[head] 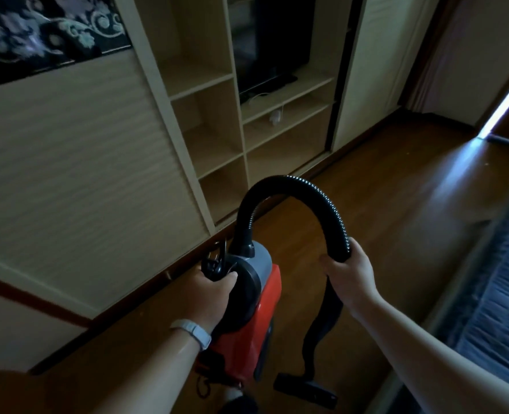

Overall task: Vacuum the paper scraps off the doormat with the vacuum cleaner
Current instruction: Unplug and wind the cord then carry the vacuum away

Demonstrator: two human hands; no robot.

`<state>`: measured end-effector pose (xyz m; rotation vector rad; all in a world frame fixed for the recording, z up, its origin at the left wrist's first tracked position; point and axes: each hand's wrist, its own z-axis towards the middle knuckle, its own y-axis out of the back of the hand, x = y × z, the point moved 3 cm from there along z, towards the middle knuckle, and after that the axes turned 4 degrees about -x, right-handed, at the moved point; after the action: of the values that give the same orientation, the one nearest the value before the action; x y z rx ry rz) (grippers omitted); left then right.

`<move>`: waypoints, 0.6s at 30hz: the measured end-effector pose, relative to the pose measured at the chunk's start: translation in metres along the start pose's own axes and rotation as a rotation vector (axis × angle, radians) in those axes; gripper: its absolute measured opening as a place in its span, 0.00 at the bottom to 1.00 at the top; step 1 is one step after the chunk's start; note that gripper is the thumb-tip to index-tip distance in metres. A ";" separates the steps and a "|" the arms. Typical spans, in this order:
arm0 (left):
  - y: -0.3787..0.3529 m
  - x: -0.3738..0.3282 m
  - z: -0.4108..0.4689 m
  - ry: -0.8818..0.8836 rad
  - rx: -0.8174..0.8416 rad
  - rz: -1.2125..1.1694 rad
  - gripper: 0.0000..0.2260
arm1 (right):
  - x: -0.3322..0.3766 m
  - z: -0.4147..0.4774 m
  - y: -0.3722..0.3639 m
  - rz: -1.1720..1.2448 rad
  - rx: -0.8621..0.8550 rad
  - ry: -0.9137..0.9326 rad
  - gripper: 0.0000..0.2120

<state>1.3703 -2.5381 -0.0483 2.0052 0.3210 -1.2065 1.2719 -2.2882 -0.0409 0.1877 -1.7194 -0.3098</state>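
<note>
A red and grey vacuum cleaner (253, 318) hangs above the wooden floor, carried in front of me. My left hand (214, 289) grips its black handle at the top left. A black ribbed hose (289, 189) arches up from the body and curves down to the right. There my right hand (347, 271) holds the hose near its lower end. Below it a dark tube drops to the black floor nozzle (305, 391). No doormat or paper scraps are in view.
A beige wardrobe with open shelves (214, 121) and a television (277, 40) lines the wall ahead. A blue-grey bed or sofa edge (498, 294) runs along the right. Brown wooden floor (396, 180) stretches between them toward a bright door gap (507, 100).
</note>
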 end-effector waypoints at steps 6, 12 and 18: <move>-0.083 -0.053 0.092 -0.085 0.131 0.001 0.10 | 0.007 0.097 0.007 -0.040 -0.149 -0.005 0.08; -0.154 -0.123 0.190 -0.161 0.301 -0.001 0.13 | 0.039 0.194 0.008 -0.146 -0.332 -0.016 0.08; -0.219 -0.211 0.267 -0.277 0.459 -0.024 0.11 | 0.084 0.281 0.020 -0.168 -0.493 0.023 0.10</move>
<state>0.9657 -2.5465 -0.0469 2.1727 -0.0796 -1.6663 0.9817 -2.2661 0.0028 -0.0278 -1.5559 -0.8385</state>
